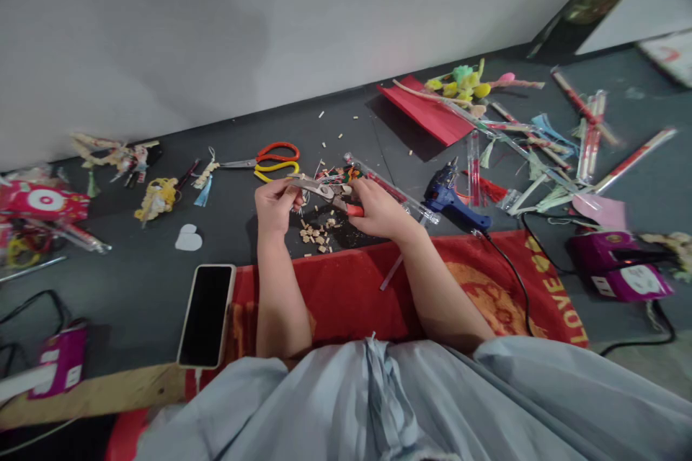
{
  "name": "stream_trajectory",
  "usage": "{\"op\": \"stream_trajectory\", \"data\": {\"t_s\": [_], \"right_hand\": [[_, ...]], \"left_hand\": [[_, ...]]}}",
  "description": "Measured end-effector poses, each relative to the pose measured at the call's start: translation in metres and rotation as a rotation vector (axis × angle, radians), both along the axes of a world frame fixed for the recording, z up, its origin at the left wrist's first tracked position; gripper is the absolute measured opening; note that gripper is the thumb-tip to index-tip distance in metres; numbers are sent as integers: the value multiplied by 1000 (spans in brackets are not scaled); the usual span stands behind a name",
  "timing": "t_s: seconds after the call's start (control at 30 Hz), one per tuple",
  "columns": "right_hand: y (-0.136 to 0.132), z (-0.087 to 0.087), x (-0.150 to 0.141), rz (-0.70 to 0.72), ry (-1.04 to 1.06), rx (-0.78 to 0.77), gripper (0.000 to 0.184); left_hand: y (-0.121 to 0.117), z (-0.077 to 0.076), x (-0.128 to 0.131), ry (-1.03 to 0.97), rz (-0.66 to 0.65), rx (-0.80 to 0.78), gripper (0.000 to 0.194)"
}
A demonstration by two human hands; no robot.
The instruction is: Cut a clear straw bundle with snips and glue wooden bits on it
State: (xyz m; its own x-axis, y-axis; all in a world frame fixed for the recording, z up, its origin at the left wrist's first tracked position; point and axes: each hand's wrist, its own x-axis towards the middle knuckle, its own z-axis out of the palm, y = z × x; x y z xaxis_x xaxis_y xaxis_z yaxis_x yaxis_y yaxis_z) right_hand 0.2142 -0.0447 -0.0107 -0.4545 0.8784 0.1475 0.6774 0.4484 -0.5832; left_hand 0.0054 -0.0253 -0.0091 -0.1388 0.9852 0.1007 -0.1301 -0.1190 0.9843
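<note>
My right hand [378, 210] is wrapped round the red handle of a pair of pliers [321, 191], whose grey metal head points left. My left hand [277, 205] is pinched at the jaw end of the pliers; what lies between its fingers is too small to name. Small pale wooden bits [318, 234] lie scattered on the dark table just below the pliers. Behind the hands sits a small heap of colourful pieces [340, 174], partly hidden. Scissors [270, 158] with one orange and one yellow handle rest behind my left hand.
A blue glue gun [454, 198] lies right of my right hand, its cable crossing a red towel [346, 295]. A phone [206, 317] lies at front left. Red paper [432, 115], wrapped sticks [592, 137] and tassels fill the right; purple power sockets [616, 266] stand farther right.
</note>
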Motion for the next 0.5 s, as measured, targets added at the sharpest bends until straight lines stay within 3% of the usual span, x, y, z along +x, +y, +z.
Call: {"op": "stream_trajectory", "data": {"t_s": [0.5], "right_hand": [[-4, 1, -5, -125, -33, -61, 21]], "left_hand": [[0, 1, -1, 93, 48, 2, 37]]}}
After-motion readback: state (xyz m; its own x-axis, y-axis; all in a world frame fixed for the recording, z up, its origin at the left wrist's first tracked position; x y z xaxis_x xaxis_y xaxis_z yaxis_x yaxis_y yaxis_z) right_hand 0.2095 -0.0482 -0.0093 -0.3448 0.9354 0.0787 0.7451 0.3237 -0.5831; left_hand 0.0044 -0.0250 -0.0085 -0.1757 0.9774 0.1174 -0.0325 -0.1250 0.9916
